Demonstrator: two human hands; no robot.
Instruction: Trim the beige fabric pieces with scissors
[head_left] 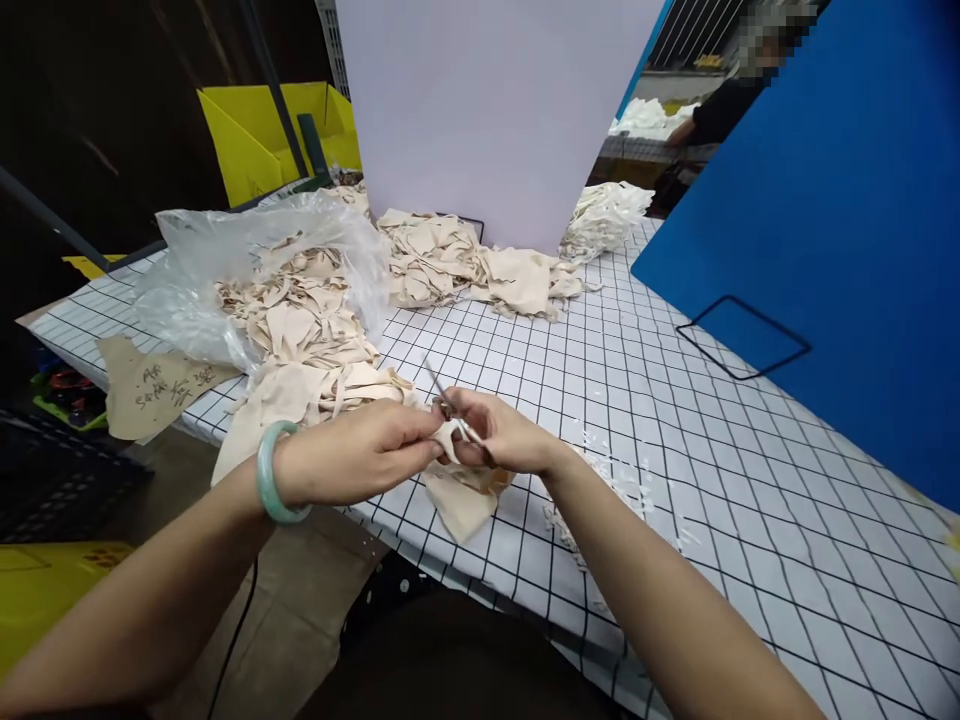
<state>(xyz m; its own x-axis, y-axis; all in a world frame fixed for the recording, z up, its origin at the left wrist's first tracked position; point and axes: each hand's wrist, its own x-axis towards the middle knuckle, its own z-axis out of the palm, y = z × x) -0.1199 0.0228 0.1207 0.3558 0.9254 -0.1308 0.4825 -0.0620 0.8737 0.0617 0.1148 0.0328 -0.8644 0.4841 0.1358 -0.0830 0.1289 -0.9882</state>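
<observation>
My left hand point(367, 450), with a green bangle at its wrist, pinches a piece of beige fabric point(459, 505) near the front table edge. Scissors point(436, 380) are in my right hand point(499, 430), their blade pointing up and away to the left. Both hands meet at the top of the fabric piece, whose lower part hangs down toward the table edge. Beside my left hand, a heap of cut beige fabric pieces point(311, 325) spills from a clear plastic bag point(199, 265). Small white scraps point(619, 475) lie near my right forearm.
More beige pieces point(431, 255) lie before a pale upright panel point(480, 110). A white bundle point(607, 215) sits behind. A blue panel point(847, 230) stands right; a yellow bin point(247, 150) is at back left. A marked paper pattern point(154, 385) overhangs the left edge. Another person point(720, 115) is beyond.
</observation>
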